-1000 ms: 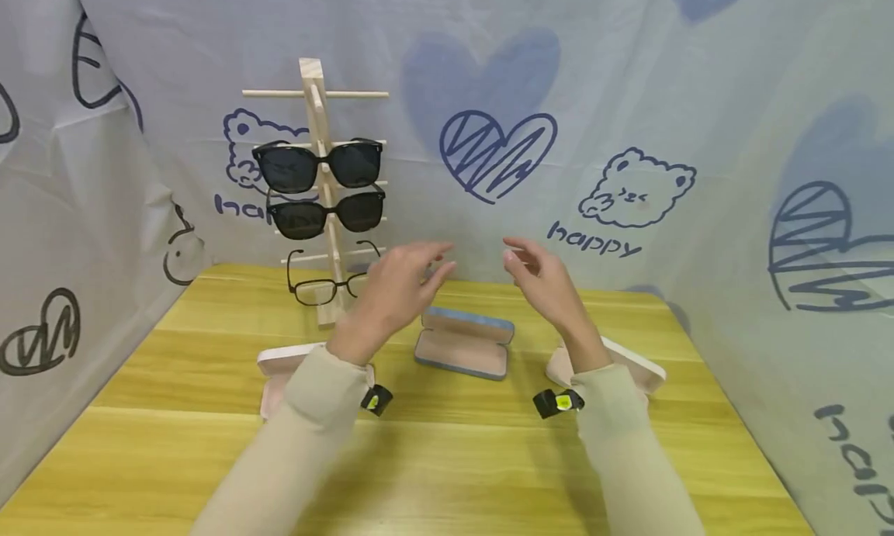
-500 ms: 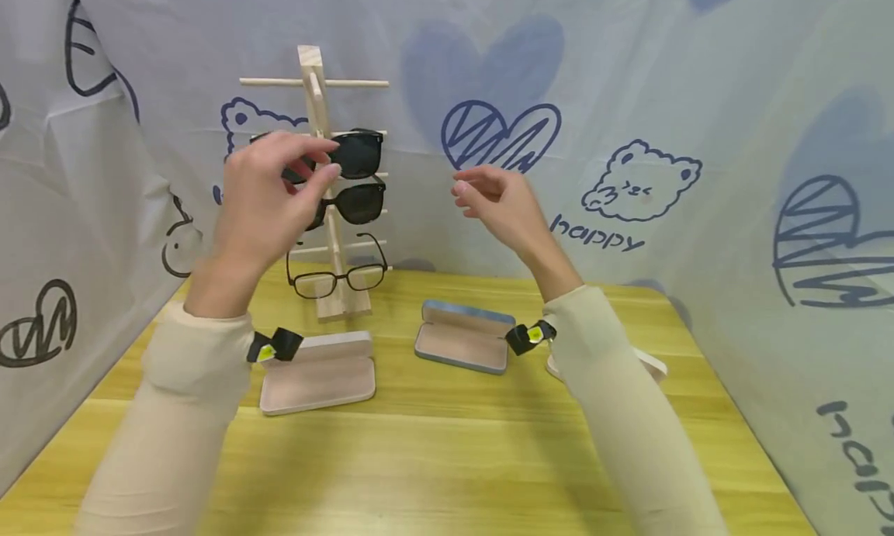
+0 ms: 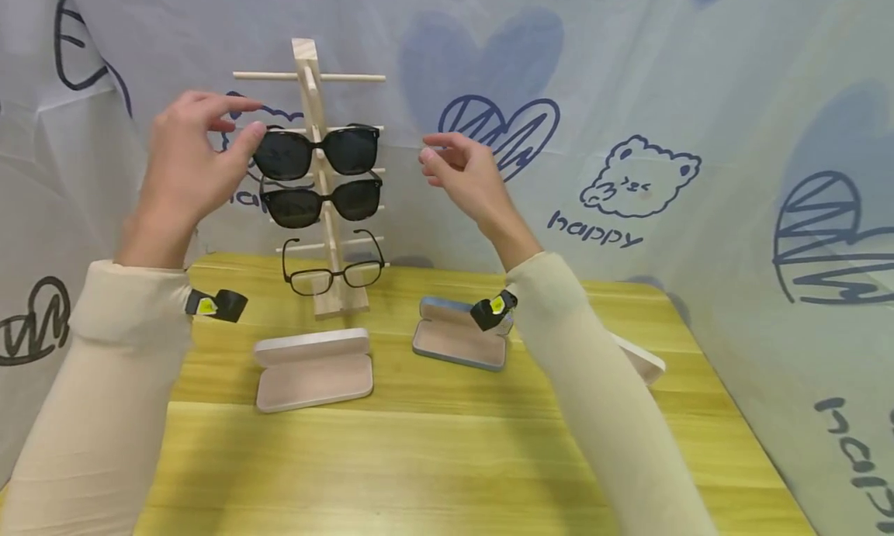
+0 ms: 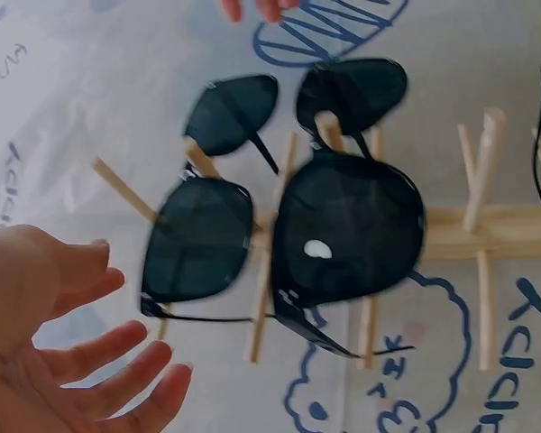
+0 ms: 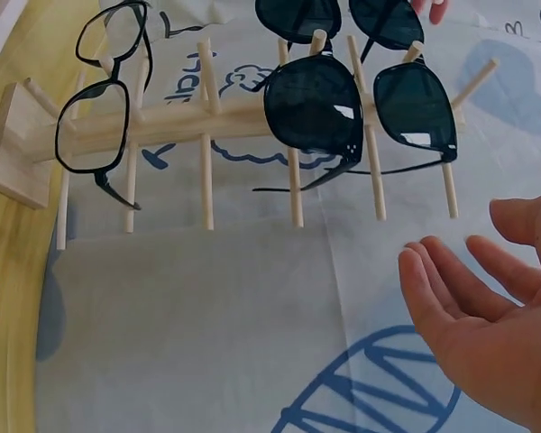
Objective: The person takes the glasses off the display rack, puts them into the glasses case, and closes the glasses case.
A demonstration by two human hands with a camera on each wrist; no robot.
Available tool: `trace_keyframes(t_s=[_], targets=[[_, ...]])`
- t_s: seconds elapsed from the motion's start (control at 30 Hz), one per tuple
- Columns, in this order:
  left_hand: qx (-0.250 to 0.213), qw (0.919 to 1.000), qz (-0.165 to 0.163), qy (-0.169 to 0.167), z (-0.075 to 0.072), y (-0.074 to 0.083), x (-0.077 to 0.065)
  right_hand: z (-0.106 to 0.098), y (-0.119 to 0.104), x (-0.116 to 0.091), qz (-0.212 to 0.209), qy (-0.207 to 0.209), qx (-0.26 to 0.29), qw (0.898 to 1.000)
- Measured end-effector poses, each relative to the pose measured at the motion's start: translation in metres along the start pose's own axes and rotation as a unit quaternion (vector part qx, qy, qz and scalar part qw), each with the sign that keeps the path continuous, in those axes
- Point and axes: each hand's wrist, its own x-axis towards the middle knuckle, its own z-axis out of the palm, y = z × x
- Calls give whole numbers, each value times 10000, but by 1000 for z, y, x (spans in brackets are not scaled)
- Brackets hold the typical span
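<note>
Two black sunglasses, an upper pair [image 3: 349, 150] and a lower pair [image 3: 356, 200], hang on a wooden display stand [image 3: 305, 50]. Clear-lensed eyeglasses [image 3: 363, 273] sit on its lowest pegs. My left hand [image 3: 192, 152] is at the left end of the upper sunglasses, thumb and fingers spread apart. In the left wrist view its fingers [image 4: 117, 383] lie beside the sunglasses' corner with a gap. To the right of the stand is my right hand [image 3: 468, 175], fingers loosely bent and holding nothing. The right wrist view shows that hand [image 5: 487, 316] just off the sunglasses' other end.
A white glasses case [image 3: 314, 371] lies unfolded on the wooden table [image 3: 391, 458], front left. A blue case [image 3: 457, 346] lies unfolded in the middle, and a white case [image 3: 642, 357] is partly behind my right sleeve. A printed cloth [image 3: 628, 70] hangs behind.
Both hands have risen from above the blue case and moved left to the stand. The left has passed across the sunglasses to their left side; the right has come near their right side.
</note>
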Motion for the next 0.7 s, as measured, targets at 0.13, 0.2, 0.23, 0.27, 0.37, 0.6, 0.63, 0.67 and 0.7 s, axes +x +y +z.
trace_keyframes(t_s=[0.13,0.2,0.23,0.27,0.37,0.6,0.63,0.67,0.7], targets=[[104,9988,-309,-359,-3,-11,6,13,-9,8,-88,-134,-150,9998],[141,9974,-452,-535,-6,-15,8,20,-13,11,-126,-257,-270,9992],[133,9965,-530,-630,-7,-17,8,23,-15,13,-152,-318,-317,9989],[121,9957,-582,-704,-8,-19,9,26,-16,14,-157,-372,-366,9985],[100,9935,-717,-877,-10,-22,10,33,-16,18,-163,-484,-423,9978],[56,9894,-927,-1118,-5,-20,7,44,-16,20,-20,-501,105,9987],[62,9897,-906,-1102,-3,-20,7,45,-16,20,-14,-447,183,9988],[46,9900,-893,-1087,-3,-19,7,46,-16,20,-46,-393,246,9989],[30,9903,-884,-1070,-2,-19,7,48,-16,21,-78,-343,322,9989]])
